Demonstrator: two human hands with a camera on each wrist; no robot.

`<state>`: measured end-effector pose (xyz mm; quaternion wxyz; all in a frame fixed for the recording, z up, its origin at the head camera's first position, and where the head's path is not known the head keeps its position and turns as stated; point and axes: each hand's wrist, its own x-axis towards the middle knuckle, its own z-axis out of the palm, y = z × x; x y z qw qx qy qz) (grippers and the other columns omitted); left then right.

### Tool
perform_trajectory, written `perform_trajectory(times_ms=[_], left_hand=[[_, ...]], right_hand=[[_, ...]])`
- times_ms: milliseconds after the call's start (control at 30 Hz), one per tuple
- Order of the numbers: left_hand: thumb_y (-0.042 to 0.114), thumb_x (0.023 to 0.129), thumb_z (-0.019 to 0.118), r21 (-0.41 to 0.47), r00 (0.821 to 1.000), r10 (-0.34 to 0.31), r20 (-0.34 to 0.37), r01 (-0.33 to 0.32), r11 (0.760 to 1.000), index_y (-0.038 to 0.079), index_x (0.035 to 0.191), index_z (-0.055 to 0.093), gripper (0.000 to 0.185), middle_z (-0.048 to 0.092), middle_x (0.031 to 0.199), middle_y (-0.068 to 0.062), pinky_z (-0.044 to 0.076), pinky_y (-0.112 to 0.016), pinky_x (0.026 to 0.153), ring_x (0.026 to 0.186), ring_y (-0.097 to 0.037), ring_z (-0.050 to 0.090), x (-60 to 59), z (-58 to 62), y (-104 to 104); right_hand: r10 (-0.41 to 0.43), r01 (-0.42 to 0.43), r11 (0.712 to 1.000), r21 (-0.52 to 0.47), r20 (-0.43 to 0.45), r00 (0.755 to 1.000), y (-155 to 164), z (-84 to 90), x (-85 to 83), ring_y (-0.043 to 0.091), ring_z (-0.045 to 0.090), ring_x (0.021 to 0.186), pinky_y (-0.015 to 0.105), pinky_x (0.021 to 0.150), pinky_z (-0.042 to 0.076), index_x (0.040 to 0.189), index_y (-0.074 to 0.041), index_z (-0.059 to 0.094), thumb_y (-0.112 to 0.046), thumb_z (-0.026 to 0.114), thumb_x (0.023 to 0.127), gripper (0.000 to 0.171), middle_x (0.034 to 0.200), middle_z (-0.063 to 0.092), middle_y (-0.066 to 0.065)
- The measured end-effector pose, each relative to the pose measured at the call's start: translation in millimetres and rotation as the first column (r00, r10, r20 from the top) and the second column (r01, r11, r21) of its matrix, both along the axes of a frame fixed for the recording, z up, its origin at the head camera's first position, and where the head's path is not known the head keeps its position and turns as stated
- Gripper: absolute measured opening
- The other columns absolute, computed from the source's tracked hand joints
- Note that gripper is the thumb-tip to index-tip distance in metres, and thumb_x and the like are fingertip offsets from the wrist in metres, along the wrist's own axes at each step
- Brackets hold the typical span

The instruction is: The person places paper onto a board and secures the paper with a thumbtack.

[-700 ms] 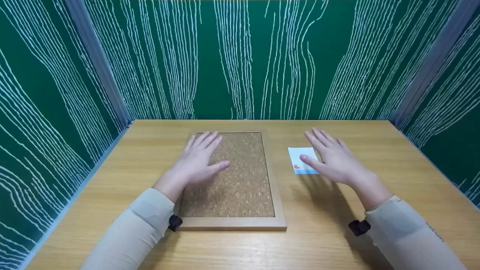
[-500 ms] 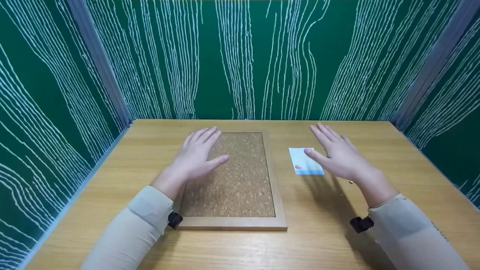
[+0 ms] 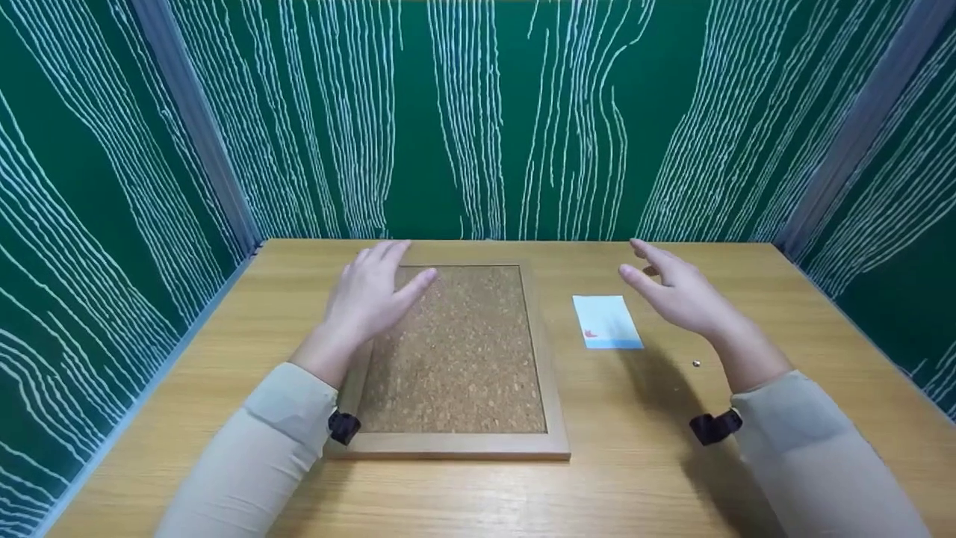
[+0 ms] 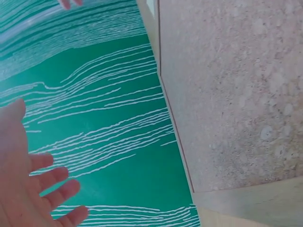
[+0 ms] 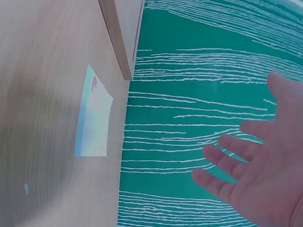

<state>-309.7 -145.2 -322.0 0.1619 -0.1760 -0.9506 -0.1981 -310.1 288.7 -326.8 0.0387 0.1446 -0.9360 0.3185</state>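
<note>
A cork board in a light wooden frame (image 3: pixel 457 351) lies flat on the wooden table (image 3: pixel 523 486). My left hand (image 3: pixel 371 294) hovers above the board's far left corner with straight fingers, holding nothing; it shows as an open palm (image 4: pixel 28 189) in the left wrist view beside the cork (image 4: pixel 227 94). My right hand (image 3: pixel 672 291) is raised above the table, fingers spread, to the right of a small white card (image 3: pixel 606 322) with a red mark and blue edge. The card (image 5: pixel 93 116) lies flat, untouched, and the right hand (image 5: pixel 255 175) is empty.
A tiny metallic pin (image 3: pixel 696 364) lies on the table right of the card, also seen as a speck (image 5: pixel 26 188). Green walls with white wavy lines (image 3: pixel 478 119) close in the table on three sides. Black straps (image 3: pixel 715 426) sit at both wrists.
Both hands have lifted off and moved away from me: the left from the cork toward the board's far left corner, the right up and off the card, uncovering it and the pin.
</note>
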Motion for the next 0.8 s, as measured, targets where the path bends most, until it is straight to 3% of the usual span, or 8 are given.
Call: perform_trajectory(times_ms=[200, 400, 533, 600, 667, 733, 800], left_hand=[[0.064, 0.098, 0.051, 0.086, 0.992, 0.052, 0.118, -0.063, 0.994, 0.013, 0.152, 0.046, 0.074, 0.045, 0.155, -0.01, 0.033, -0.053, 0.114, 0.143, -0.032, 0.038, -4.7, -1.3, -10], [0.053, 0.099, 0.059, 0.115, 0.962, 0.103, 0.253, -0.136, 0.984, 0.007, 0.149, 0.047, 0.07, 0.049, 0.15, -0.015, 0.037, -0.054, 0.111, 0.139, -0.034, 0.043, -12.1, -10.2, -27], [0.047, 0.1, 0.06, 0.097, 0.934, 0.12, 0.336, -0.161, 0.982, 0.001, 0.147, 0.048, 0.067, 0.05, 0.147, -0.021, 0.04, -0.054, 0.108, 0.135, -0.038, 0.046, -16.9, -16.8, -37], [0.044, 0.1, 0.06, 0.089, 0.909, 0.133, 0.395, -0.181, 0.979, -0.001, 0.148, 0.046, 0.067, 0.052, 0.144, -0.022, 0.049, -0.051, 0.098, 0.123, -0.037, 0.056, -18.5, -20.7, -41], [0.04, 0.1, 0.061, 0.076, 0.88, 0.146, 0.452, -0.201, 0.977, -0.003, 0.146, 0.047, 0.065, 0.058, 0.133, -0.024, 0.055, -0.043, 0.079, 0.096, -0.03, 0.064, -20.0, -24.2, -44], [0.036, 0.099, 0.062, 0.06, 0.854, 0.155, 0.497, -0.212, 0.975, -0.004, 0.139, 0.052, 0.058, 0.062, 0.116, -0.022, 0.051, -0.034, 0.058, 0.069, -0.022, 0.06, -21.6, -27.4, -46], [0.032, 0.099, 0.063, 0.044, 0.828, 0.167, 0.535, -0.224, 0.974, -0.004, 0.128, 0.058, 0.046, 0.062, 0.099, -0.018, 0.042, -0.029, 0.048, 0.054, -0.016, 0.05, -22.6, -31.4, -48]], right_hand=[[-0.005, 0.006, 1.0, -0.012, 0.06, 0.998, 5, -1.5, -14.7, 0.05, 0.04, 0.136, 0.066, 0.107, 0.034, 0.161, -0.006, 0.024, -0.067, 0.039, 0.101, 0.087, 0.161, 0.03, 0.024], [-0.02, 0.02, 1.0, 0.0, 0.15, 0.988, 11, -7.6, -25.8, 0.049, 0.038, 0.138, 0.068, 0.109, 0.03, 0.16, -0.001, 0.024, -0.071, 0.039, 0.098, 0.094, 0.16, 0.031, 0.026], [0.0, -0.004, 1.0, 0.024, 0.195, 0.981, 12, -14.9, -30.4, 0.05, 0.028, 0.144, 0.067, 0.113, 0.023, 0.159, 0.002, 0.024, -0.066, 0.043, 0.101, 0.091, 0.16, 0.028, 0.028], [0.013, -0.022, 0.999, 0.039, 0.217, 0.976, 13, -19.1, -32.0, 0.051, 0.022, 0.146, 0.066, 0.114, 0.02, 0.158, 0.003, 0.024, -0.062, 0.046, 0.102, 0.089, 0.161, 0.026, 0.029], [0.017, -0.033, 0.997, 0.064, 0.236, 0.972, 13, -23.3, -33.4, 0.052, 0.021, 0.146, 0.066, 0.114, 0.019, 0.158, 0.003, 0.025, -0.058, 0.048, 0.103, 0.086, 0.16, 0.025, 0.03], [0.014, -0.039, 0.995, 0.094, 0.248, 0.969, 13, -26.7, -34.6, 0.052, 0.022, 0.145, 0.066, 0.114, 0.02, 0.157, 0.004, 0.027, -0.052, 0.051, 0.104, 0.081, 0.159, 0.027, 0.031], [0.013, -0.049, 0.99, 0.131, 0.259, 0.966, 13, -31.8, -36.4, 0.051, 0.022, 0.146, 0.066, 0.114, 0.02, 0.156, 0.005, 0.03, -0.044, 0.054, 0.104, 0.075, 0.158, 0.029, 0.031]])
